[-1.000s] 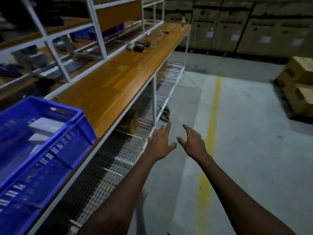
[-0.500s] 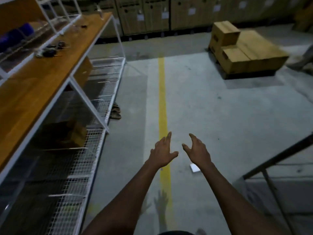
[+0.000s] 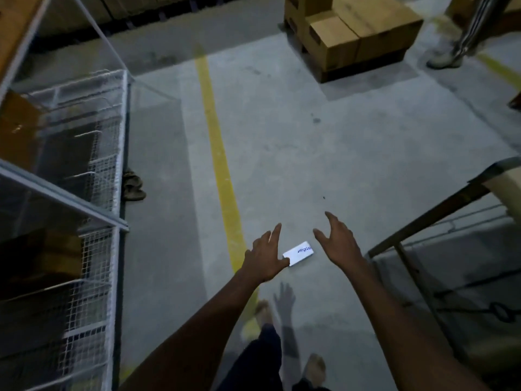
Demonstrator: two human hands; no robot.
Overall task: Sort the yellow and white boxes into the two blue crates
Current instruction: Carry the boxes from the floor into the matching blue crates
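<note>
A small white box (image 3: 299, 253) with blue lettering lies flat on the grey concrete floor, just right of a yellow floor line (image 3: 218, 153). My left hand (image 3: 265, 256) hovers above its left end with fingers spread and holds nothing. My right hand (image 3: 337, 241) is open to the right of the box, also with nothing in it. From this angle I cannot tell whether either hand touches the box. No blue crate is in view.
A white wire-mesh shelf rack (image 3: 107, 176) runs along the left, sandals (image 3: 132, 184) at its foot. Stacked cardboard boxes (image 3: 352, 32) sit at the back. Another person's leg and shoe (image 3: 448, 56) stand far right. A dark metal frame (image 3: 417, 230) is at right.
The view has swung from the bench and blue crate down to the floor. The white box, earlier small beside my right hand, now lies between both outstretched hands.
</note>
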